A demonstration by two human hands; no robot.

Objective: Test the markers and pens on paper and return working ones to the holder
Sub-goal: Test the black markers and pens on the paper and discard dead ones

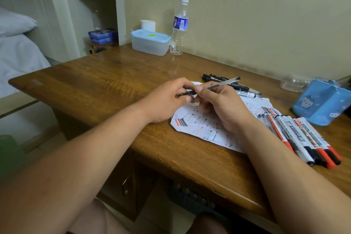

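Head view: both hands are meeting over the paper in the middle of the wooden desk. The left hand is pinching the dark end of a slim pen, fingers curled round it. The right hand is gripping the clear barrel, which is slanting up and away to a black tip. The pen is being held above the sheet. The paper is showing rows of short black and red test strokes. To the right, a row of markers is lying side by side, with red and black caps pointing toward the near desk edge. Behind the hands, a few black markers are lying in a loose pile. The blue holder is standing at far right, well apart from the pen.
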